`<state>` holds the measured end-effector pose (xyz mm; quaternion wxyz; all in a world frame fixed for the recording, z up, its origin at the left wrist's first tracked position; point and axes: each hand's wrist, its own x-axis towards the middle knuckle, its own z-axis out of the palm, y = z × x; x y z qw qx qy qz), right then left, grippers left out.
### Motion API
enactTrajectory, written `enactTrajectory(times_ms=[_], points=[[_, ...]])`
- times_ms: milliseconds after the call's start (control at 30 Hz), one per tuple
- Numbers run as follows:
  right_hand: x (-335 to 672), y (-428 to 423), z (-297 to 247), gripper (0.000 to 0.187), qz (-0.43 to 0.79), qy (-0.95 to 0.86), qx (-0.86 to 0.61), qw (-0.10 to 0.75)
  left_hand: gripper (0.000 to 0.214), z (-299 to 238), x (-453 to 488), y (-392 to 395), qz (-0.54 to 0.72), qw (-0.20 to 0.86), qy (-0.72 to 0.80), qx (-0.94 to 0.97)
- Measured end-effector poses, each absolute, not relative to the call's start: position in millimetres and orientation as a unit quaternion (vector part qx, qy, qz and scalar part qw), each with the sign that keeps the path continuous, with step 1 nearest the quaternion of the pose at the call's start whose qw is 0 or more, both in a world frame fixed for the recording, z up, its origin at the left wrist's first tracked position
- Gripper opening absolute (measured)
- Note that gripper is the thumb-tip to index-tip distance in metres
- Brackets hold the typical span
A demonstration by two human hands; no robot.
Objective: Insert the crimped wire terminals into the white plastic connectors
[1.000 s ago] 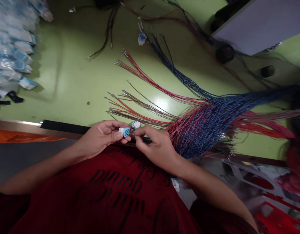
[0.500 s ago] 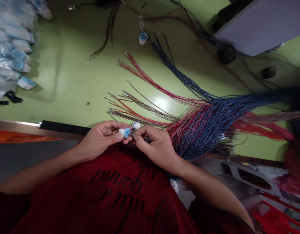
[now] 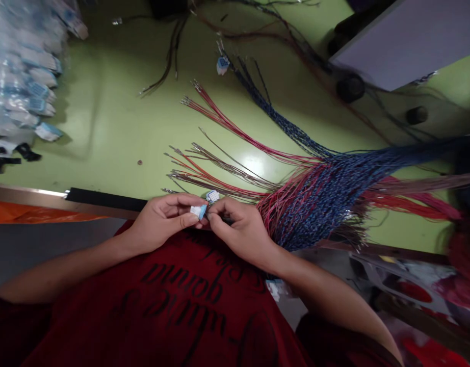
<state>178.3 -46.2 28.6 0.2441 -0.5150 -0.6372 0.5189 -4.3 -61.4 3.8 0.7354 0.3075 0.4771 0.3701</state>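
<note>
Between the thumb and fingers of my left hand (image 3: 164,220) is a small white and blue connector housing (image 3: 198,210), its blue end turned toward my other hand. My right hand (image 3: 238,224) pinches a thin dark wire right beside that blue end; its tip is hidden, so I cannot tell whether it sits in a hole. A second white connector (image 3: 212,195) lies just beyond my right fingertips. Past my hands, a large bundle of blue-black wires (image 3: 319,193) fans out on the green table, with red wires (image 3: 235,130) and brown wires (image 3: 227,163) ending in metal terminals.
Bagged white and blue connectors (image 3: 36,76) lie at the far left. Another connector (image 3: 222,65) rests by the blue wire tips. A pale board (image 3: 403,46) and a dark peg (image 3: 349,88) stand at the upper right. The table's front edge (image 3: 28,194) runs close to my body.
My left hand has turned the connector so its holed blue face shows less, and the right fingertips are closer to it. The view has shifted slightly.
</note>
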Motion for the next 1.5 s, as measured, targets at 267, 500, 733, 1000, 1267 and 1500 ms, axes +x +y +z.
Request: enactTrajectory(times_ms=[267,500,733,1000,1267,1500], points=[[176.3,-47.7,28.5,0.014,0.550,-0.607,-0.522,0.239,0.019,2.5,-3.6,-63.0,0.395,0.710,0.477,0.335],[175.3,-44.7,27.5,0.014,0.548,-0.601,-0.528,0.246,0.019,0.1,-1.7,-60.5,0.407,0.718,0.476,0.305],[176.0,-42.6,23.1,0.012,0.610,-0.542,-0.512,0.268,0.022,-3.7,-3.9,-59.9,0.400,0.736,0.460,0.294],[173.7,-44.8,27.9,0.016,0.584,-0.566,-0.517,0.267,0.019,1.1,-2.0,-61.5,0.409,0.725,0.463,0.304],[176.3,-46.4,29.1,0.014,0.629,-0.532,-0.492,0.282,0.019,2.3,-0.5,-63.3,0.409,0.723,0.462,0.310],[177.8,-45.9,27.6,0.015,0.570,-0.587,-0.508,0.270,0.019,3.7,2.1,-59.0,0.393,0.727,0.470,0.309]])
